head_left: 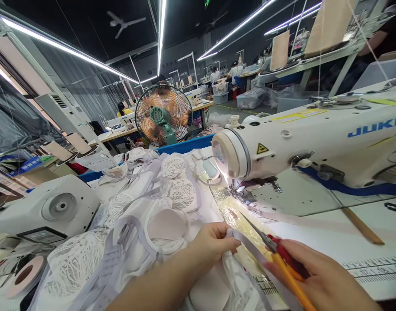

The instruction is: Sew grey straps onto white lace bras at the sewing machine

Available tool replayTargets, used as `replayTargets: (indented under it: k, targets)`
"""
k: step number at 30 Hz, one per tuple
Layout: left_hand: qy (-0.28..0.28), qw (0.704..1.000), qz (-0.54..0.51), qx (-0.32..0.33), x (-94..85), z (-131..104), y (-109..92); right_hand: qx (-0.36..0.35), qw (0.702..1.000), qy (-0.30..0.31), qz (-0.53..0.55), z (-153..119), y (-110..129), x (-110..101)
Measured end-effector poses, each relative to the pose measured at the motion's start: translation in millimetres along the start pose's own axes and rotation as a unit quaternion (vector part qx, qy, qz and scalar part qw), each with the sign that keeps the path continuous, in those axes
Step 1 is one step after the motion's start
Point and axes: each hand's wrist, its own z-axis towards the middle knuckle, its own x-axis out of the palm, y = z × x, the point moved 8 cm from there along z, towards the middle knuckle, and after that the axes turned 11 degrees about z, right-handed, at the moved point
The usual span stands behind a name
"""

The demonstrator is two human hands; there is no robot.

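My left hand [214, 242] is closed, thumb and fingers pinching the end of a narrow lavender elastic band [249, 245]. Below it hangs a white bra [214, 287] with lace, partly covered by my forearm. In my right hand [327, 272] is a pair of scissors [264, 236] with red on the handle, its pointed tips aimed up and left towards the needle area. A long orange handle [290, 278] also lies in that grip; whether it belongs to the scissors I cannot tell. The band passes close beside my right fingers.
A white sewing machine [308, 142] stands at the right, its lamp lit. More white lace bras [181, 190] are heaped on the left. A wooden-handled tool [363, 225] lies on the right. Behind are a fan [164, 114] and, at the left, another machine [62, 205].
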Motion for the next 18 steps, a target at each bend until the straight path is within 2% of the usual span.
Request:
replayTargets:
  k: [3, 6, 13, 18]
  targets:
    - [-0.003, 1.000, 0.025, 0.007, 2.3, -1, 0, 0.003, 0.998, 0.048, 0.037, 8, 16, 20]
    - [0.005, 0.999, 0.031, 0.010, 5.2, -1, 2, -0.001, 0.998, 0.050, 0.024, 15, 26, 29]
    - [0.025, 1.000, 0.019, 0.000, 6.0, 1, 4, -0.007, 0.997, 0.059, -0.046, 26, 29, 34]
    - [0.033, 0.999, 0.014, -0.018, 7.8, 0, 5, 0.015, 0.997, 0.069, -0.022, 28, 24, 34]
